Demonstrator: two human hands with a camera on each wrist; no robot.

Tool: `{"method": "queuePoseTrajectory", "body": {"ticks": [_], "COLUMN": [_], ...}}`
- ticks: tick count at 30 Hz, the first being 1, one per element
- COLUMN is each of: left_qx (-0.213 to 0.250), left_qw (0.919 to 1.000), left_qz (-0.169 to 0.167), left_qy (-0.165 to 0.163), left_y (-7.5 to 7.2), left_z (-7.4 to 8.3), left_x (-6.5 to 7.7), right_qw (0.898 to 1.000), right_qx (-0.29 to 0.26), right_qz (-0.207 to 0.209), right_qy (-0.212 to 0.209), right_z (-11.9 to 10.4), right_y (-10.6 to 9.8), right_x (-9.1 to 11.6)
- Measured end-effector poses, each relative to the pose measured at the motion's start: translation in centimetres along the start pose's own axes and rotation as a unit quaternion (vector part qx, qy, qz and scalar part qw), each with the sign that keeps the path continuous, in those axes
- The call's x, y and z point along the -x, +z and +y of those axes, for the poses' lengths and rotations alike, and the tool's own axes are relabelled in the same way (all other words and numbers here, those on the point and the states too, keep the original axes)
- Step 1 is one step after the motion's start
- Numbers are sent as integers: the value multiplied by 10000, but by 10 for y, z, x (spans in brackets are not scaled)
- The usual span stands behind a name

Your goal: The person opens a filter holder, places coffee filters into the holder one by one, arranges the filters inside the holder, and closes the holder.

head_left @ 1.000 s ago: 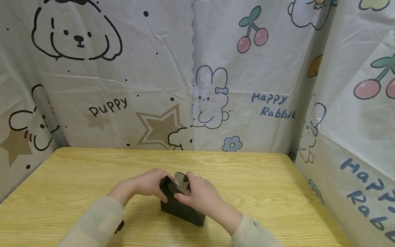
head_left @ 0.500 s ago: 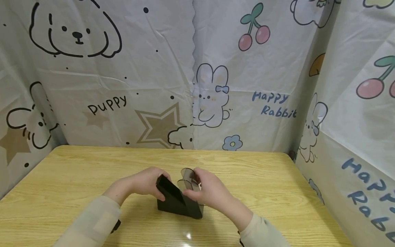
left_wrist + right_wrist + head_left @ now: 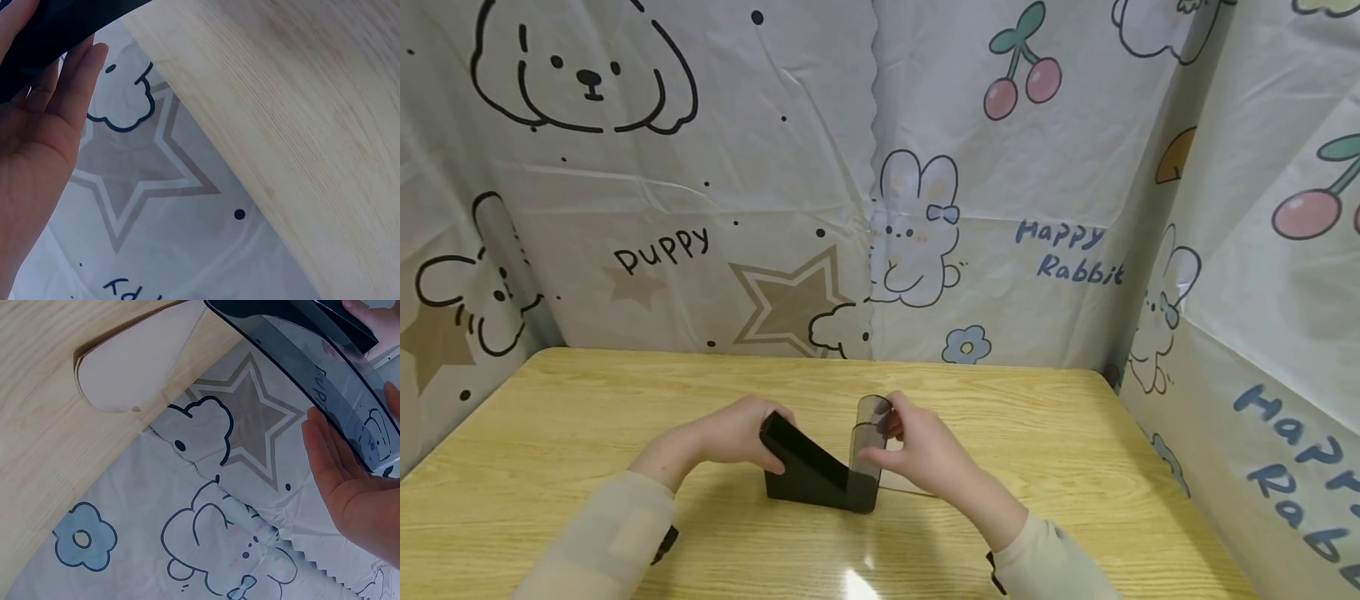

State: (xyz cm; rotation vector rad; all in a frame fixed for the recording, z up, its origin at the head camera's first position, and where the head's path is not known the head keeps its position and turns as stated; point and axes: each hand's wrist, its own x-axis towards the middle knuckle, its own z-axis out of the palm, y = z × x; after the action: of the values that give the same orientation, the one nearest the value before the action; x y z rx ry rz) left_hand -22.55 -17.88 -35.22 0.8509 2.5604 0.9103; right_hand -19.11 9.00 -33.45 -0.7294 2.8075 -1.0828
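Note:
A black wedge-shaped box (image 3: 816, 483), which looks like a coffee filter holder, rests on the table. My left hand (image 3: 741, 433) grips its raised left end; in the left wrist view that hand (image 3: 40, 131) has its thumb and fingers around the black box (image 3: 56, 28). The holder's smoky clear lid (image 3: 867, 442) stands nearly upright, its lower end meeting the box's right end. My right hand (image 3: 928, 454) holds the lid between thumb and fingers. Beside the box lies a stack of pale paper coffee filters (image 3: 134, 365), mostly hidden behind my right hand in the head view.
A yellow wood-grain table (image 3: 625, 400) carries everything. Its far edge meets a patterned cloth (image 3: 775, 167), and another cloth wall (image 3: 1262, 333) stands at the right.
The clear lid has swung up and to the right in my right hand. My left hand has shifted left with the box, which has turned slightly. The pale filters have come into view.

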Motion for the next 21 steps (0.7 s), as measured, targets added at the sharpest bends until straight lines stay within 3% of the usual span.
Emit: {"method": "queuePoseTrajectory", "body": {"ticks": [5, 16, 21], "left_qx": [86, 195, 449], "left_qw": [9998, 9995, 9987], "left_qz": [-7, 3, -43], "left_qy": [-193, -257, -244], "left_y": [-3, -9, -12], "left_z": [-3, -8, -11], "left_x": [1, 2, 4], "right_qw": [10000, 9994, 9989], "right_qx": [-26, -74, -217], "right_qz": [55, -113, -101], "right_qy": [-3, 327, 411], "right_z": [2, 6, 14], "right_y": [-1, -9, -10], "right_x": [-1, -2, -3]}}
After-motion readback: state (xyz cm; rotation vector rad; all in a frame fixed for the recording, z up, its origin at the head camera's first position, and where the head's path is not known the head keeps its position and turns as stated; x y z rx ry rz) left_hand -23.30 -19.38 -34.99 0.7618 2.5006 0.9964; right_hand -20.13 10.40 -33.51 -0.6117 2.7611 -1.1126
